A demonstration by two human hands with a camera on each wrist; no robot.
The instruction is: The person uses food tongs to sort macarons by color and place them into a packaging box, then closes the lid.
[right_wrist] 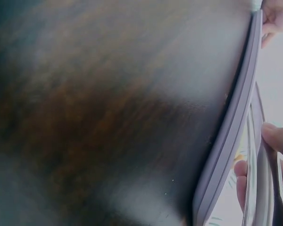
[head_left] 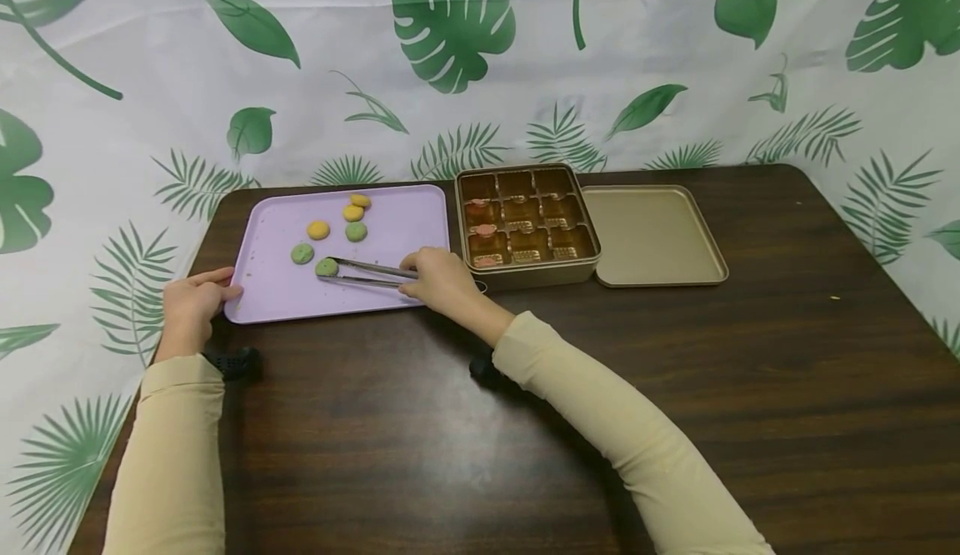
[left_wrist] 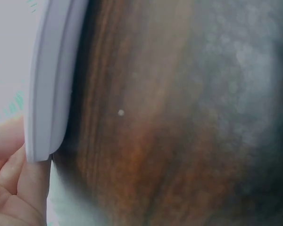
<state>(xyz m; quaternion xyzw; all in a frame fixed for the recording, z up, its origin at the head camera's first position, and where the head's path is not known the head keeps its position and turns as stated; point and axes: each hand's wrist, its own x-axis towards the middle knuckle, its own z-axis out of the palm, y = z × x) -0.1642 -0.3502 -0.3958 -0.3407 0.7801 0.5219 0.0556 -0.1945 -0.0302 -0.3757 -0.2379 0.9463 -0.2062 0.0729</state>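
A lilac tray [head_left: 273, 298] lies at the table's back left. My left hand [head_left: 191, 307] pinches its front left corner, thumb above and fingers below the rim in the left wrist view. My right hand [head_left: 444, 280] holds metal tongs [head_left: 378, 268] over the tray. Their tips stand on either side of a green round cookie [head_left: 327, 267]; whether they squeeze it I cannot tell. Two more green cookies [head_left: 302, 253] and several yellow ones, one of them a yellow cookie [head_left: 318, 229], lie behind it. The right wrist view shows the tongs between thumb and fingers.
Right of the tray stands a gold tin [head_left: 536, 275] with a divided insert; pink pieces [head_left: 486, 230] sit in its left column. A flat gold lid [head_left: 652, 238] lies beside the tin. Leaf-printed cloth [head_left: 525, 63] hangs behind the dark wooden table [head_left: 390, 422].
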